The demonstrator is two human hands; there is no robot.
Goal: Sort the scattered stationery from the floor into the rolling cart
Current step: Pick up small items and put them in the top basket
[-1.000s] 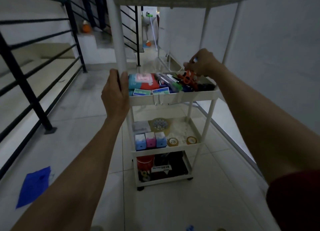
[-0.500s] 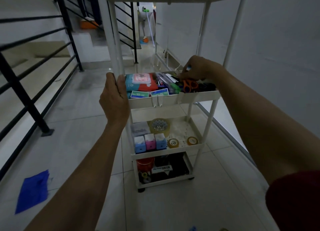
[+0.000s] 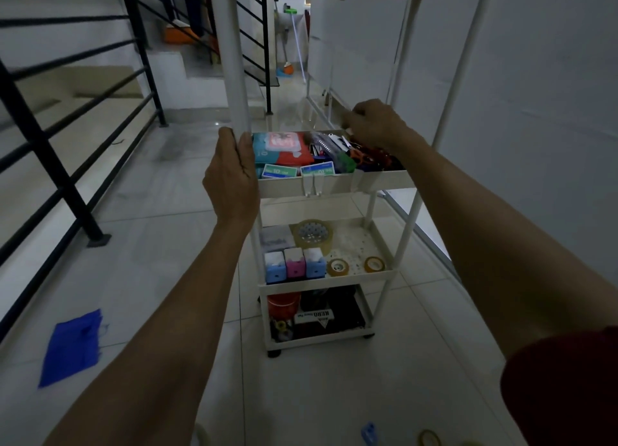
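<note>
A white three-tier rolling cart [image 3: 334,186] stands in front of me. My left hand [image 3: 230,174] grips its front left post at the level of the upper tray. My right hand [image 3: 378,124] hovers over the back right of that tray with its fingers curled, pinching a small pale item that is mostly hidden. In the tray lie a red and teal packet [image 3: 284,147], two staple boxes [image 3: 279,171], orange scissors [image 3: 359,156] and pens. On the floor near me lie a small blue item [image 3: 369,434] and a tape roll [image 3: 429,439].
The middle tray holds a large tape roll [image 3: 312,233], two small rolls [image 3: 337,266] and three coloured boxes [image 3: 294,266]. A red cup [image 3: 283,303] sits in the bottom tray. A blue cloth [image 3: 72,347] lies left, by a black railing [image 3: 50,151]. A wall runs along the right.
My right hand has moved from above the scissors toward the tray's back edge. My left hand has kept its grip on the post. The cart appears closer.
</note>
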